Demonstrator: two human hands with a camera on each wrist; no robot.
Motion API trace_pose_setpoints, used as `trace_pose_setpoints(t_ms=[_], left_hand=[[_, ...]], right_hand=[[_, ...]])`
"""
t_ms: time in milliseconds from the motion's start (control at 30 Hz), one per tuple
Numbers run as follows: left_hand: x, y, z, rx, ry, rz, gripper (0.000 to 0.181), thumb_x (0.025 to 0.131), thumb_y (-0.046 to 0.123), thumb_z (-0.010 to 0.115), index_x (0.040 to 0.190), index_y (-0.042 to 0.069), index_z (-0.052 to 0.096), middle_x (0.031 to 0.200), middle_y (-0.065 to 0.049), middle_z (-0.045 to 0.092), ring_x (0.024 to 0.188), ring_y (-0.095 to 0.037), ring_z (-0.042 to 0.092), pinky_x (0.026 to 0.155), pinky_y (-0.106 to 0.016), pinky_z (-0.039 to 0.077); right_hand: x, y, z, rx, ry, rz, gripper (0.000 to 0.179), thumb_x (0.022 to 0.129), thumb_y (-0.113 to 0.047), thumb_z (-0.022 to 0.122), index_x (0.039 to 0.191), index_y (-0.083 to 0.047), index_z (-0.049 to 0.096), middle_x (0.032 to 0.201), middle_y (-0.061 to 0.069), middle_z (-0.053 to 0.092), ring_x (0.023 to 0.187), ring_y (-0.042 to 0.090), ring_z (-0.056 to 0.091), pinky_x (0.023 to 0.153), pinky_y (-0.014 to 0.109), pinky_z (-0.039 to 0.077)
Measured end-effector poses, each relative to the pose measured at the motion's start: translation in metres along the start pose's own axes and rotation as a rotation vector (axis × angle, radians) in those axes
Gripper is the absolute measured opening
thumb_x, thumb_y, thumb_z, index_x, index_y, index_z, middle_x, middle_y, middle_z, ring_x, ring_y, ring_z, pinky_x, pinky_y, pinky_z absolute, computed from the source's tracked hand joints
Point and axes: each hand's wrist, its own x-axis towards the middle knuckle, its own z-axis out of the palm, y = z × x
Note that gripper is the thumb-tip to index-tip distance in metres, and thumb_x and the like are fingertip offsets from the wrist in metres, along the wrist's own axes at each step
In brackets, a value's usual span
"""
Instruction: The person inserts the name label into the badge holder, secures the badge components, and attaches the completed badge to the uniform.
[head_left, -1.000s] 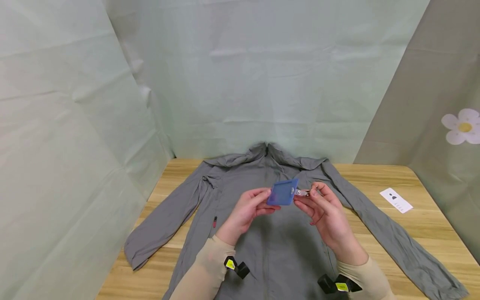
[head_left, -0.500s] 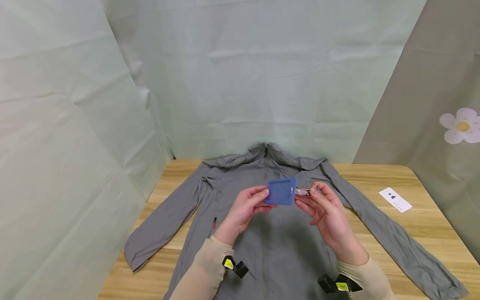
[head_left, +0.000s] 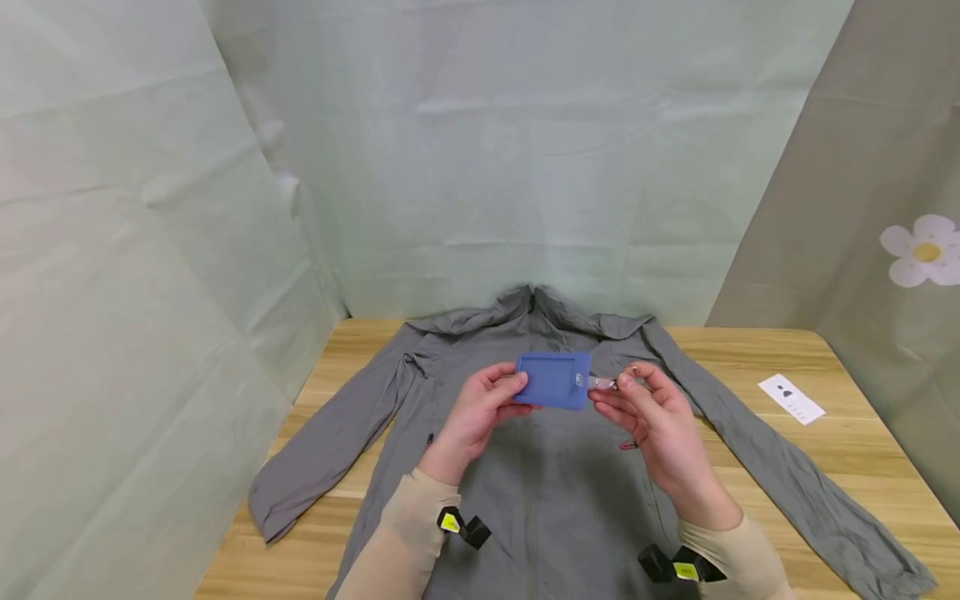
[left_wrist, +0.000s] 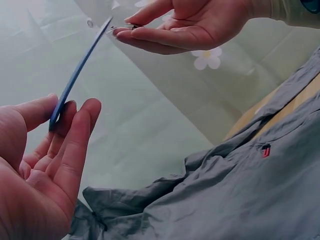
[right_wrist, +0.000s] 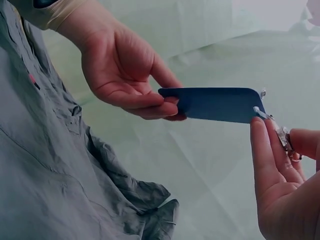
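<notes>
While left grip pinches thin blue rectangular badge holder, raised-rimmed, right grip pinches shiny metal clip.

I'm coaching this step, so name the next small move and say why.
Probably free the right hand from the clip and reach for the white card: it lies apart on the table, while the left hand grips the blue badge holder, whose visible face shows no card.
</notes>
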Motion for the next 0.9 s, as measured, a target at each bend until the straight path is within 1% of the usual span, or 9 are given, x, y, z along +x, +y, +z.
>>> trace_pose_setpoints(t_ms=[133, 200, 300, 433, 533, 600, 767, 900], left_hand=[[0.000, 0.003, -0.002, -0.012, 0.018, 0.015, 0.016, 0.106, 0.005, 0.064, 0.120, 0.000, 0.068, 0.092, -0.004, 0.078, 0.080, -0.015, 0.078, 0.078, -0.030, 0.065], [0.000, 0.005, -0.003, -0.019, 0.019, 0.024, 0.012, 0.105, 0.004, 0.064, 0.116, 0.001, 0.069, 0.090, -0.003, 0.078, 0.079, -0.014, 0.078, 0.076, -0.029, 0.065], [0.001, 0.007, -0.005, -0.023, 0.012, 0.026, 0.012, 0.105, 0.006, 0.065, 0.115, 0.001, 0.069, 0.091, -0.004, 0.078, 0.079, -0.015, 0.078, 0.074, -0.029, 0.065], [0.001, 0.011, -0.006, -0.012, 0.008, 0.011, 0.017, 0.104, 0.008, 0.067, 0.117, -0.002, 0.069, 0.093, -0.006, 0.078, 0.079, -0.019, 0.080, 0.073, -0.030, 0.065], [-0.001, 0.013, -0.008, -0.001, 0.006, 0.010, 0.018, 0.103, 0.007, 0.067, 0.117, -0.003, 0.070, 0.093, -0.007, 0.077, 0.078, -0.020, 0.080, 0.073, -0.030, 0.065], [-0.002, 0.014, -0.009, 0.008, 0.000, 0.019, 0.015, 0.102, 0.005, 0.068, 0.114, -0.003, 0.070, 0.092, -0.007, 0.077, 0.078, -0.021, 0.080, 0.073, -0.030, 0.065], [-0.005, 0.016, -0.012, 0.033, -0.010, 0.057, 0.006, 0.100, 0.002, 0.068, 0.104, 0.002, 0.072, 0.085, -0.006, 0.076, 0.074, -0.020, 0.079, 0.071, -0.030, 0.065], [-0.007, 0.018, -0.013, 0.048, -0.024, 0.076, 0.006, 0.099, 0.001, 0.068, 0.102, 0.004, 0.072, 0.083, -0.005, 0.076, 0.073, -0.018, 0.078, 0.071, -0.030, 0.065]], right_hand=[[0.002, 0.000, 0.001, -0.021, 0.037, -0.007, 0.009, 0.112, -0.005, 0.056, 0.110, -0.009, 0.064, 0.101, 0.002, 0.078, 0.099, 0.018, 0.079, 0.091, 0.035, 0.062], [0.003, -0.001, 0.001, -0.033, 0.063, -0.017, 0.008, 0.111, -0.005, 0.058, 0.111, -0.008, 0.065, 0.101, 0.002, 0.078, 0.098, 0.017, 0.079, 0.091, 0.035, 0.063], [0.004, -0.002, 0.000, -0.056, 0.092, -0.032, 0.007, 0.110, -0.005, 0.060, 0.112, -0.008, 0.066, 0.100, 0.002, 0.079, 0.096, 0.017, 0.079, 0.089, 0.035, 0.063], [0.005, -0.004, -0.003, -0.081, 0.100, -0.032, 0.007, 0.110, -0.005, 0.060, 0.110, -0.008, 0.066, 0.101, 0.003, 0.080, 0.095, 0.016, 0.079, 0.088, 0.034, 0.063], [0.005, -0.004, -0.005, -0.094, 0.101, -0.028, 0.007, 0.109, -0.004, 0.061, 0.108, -0.007, 0.066, 0.102, 0.004, 0.081, 0.095, 0.016, 0.079, 0.089, 0.034, 0.063], [0.006, -0.004, -0.006, -0.097, 0.101, -0.031, 0.007, 0.109, -0.002, 0.061, 0.108, -0.007, 0.066, 0.102, 0.005, 0.081, 0.094, 0.017, 0.080, 0.088, 0.034, 0.063], [0.006, -0.004, -0.009, -0.108, 0.099, -0.044, 0.010, 0.106, 0.002, 0.064, 0.107, -0.006, 0.069, 0.101, 0.006, 0.081, 0.092, 0.019, 0.080, 0.087, 0.035, 0.064], [0.006, -0.006, -0.012, -0.132, 0.126, -0.045, 0.018, 0.104, 0.005, 0.066, 0.104, -0.010, 0.075, 0.100, 0.004, 0.081, 0.088, 0.017, 0.080, 0.082, 0.032, 0.065]])
